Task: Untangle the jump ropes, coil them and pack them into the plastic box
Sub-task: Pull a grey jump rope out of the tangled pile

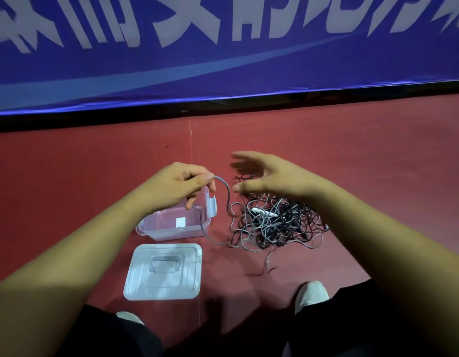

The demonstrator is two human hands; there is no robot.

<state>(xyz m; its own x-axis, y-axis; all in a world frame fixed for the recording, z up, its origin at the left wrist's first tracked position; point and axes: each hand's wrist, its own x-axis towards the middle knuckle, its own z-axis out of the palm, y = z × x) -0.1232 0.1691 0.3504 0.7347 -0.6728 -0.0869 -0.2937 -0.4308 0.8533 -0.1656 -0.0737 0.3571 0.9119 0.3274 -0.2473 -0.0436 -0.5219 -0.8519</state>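
Head view: your left hand [180, 185] pinches a grey strand [227, 194] in curled fingers [200, 180] above the open plastic box [169, 234], apparently drawing it out of the tangled jump ropes [274, 222] on the floor [377, 163] just beside the box. Your right hand [264, 176] hovers over those ropes, fingers spread and empty, seemingly ready to part loops.

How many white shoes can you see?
2. The right shoe sits below the rope tangle. The left shoe peeks out below the lid, mostly hidden by a dark trouser leg.
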